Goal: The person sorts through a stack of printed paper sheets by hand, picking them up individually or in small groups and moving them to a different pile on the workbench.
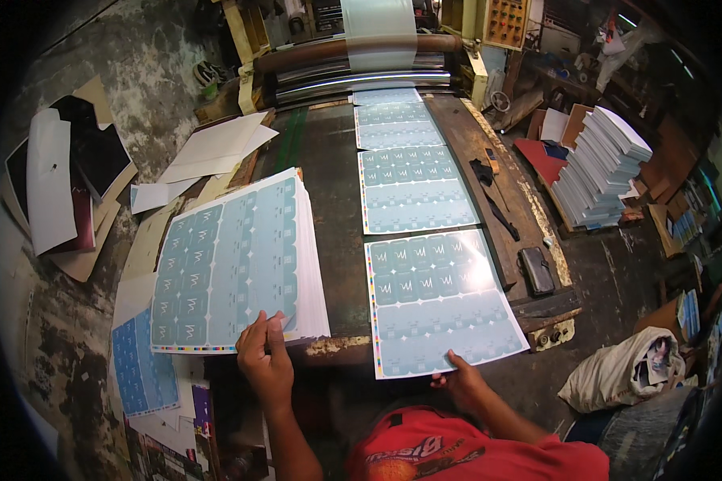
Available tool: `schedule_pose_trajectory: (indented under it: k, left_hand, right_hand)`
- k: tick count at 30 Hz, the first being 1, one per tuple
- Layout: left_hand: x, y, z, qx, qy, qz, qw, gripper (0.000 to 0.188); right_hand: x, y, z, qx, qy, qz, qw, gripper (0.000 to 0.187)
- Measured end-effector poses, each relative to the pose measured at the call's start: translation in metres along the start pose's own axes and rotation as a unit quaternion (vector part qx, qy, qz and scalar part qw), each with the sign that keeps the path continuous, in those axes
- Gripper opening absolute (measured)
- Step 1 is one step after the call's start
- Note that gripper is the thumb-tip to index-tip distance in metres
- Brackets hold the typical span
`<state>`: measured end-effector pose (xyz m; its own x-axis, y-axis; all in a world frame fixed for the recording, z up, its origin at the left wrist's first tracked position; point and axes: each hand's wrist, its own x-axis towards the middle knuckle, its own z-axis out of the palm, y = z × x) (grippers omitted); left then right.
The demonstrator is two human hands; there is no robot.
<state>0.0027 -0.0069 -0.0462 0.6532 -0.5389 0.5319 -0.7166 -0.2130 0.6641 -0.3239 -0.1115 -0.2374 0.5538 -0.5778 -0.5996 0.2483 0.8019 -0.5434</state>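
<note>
Dim overall; fisheye rim black, edges bent; white glare on nearest printed sheet (443, 309), metal rollers (317, 85) gleaming

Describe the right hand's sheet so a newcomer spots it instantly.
From the roller machine, follow the dark table toward the red shirt. Printed sheets lie in a row; the wanted sheet is nearest the shirt. Unlike the rest of that row, it overhangs the table edge, held by the right hand.
</note>
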Motion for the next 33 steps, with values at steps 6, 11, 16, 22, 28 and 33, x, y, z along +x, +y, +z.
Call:
schedule_pose_trajectory:
  k: [6, 11, 16, 22, 28, 33]
  left_hand:
    - [0.001, 0.006, 0.005, -0.041, 0.019, -0.075, 0.996, 0.021]
    - [0.000, 0.006, -0.004, 0.029, -0.019, 0.034, 0.999, 0.021]
    - [0.001, 0.005, -0.010, 0.026, -0.054, 0.035, 0.998, 0.023]
    - [0.002, 0.005, -0.009, 0.001, -0.053, 0.027, 0.998, 0.027]
    - [0.014, 0.003, -0.016, -0.372, 0.110, -0.195, 0.901, 0.034]
    - [-0.001, 0.022, -0.024, -0.114, -0.049, 0.019, 0.992, 0.024]
  right_hand:
    - [0.033, -0.026, 0.006, 0.029, -0.002, -0.004, 1.000, 0.046]
    - [0.051, -0.047, 0.018, 0.024, 0.009, -0.024, 0.999, 0.049]
    - [0.067, -0.054, 0.021, 0.031, -0.013, -0.048, 0.998, 0.053]
    - [0.087, -0.048, 0.011, 0.066, 0.004, -0.096, 0.993, 0.054]
    - [0.075, -0.057, 0.042, 0.076, 0.085, -0.167, 0.979, 0.064]
    - [0.057, -0.071, 0.050, 0.038, -0.071, -0.124, 0.989, 0.066]
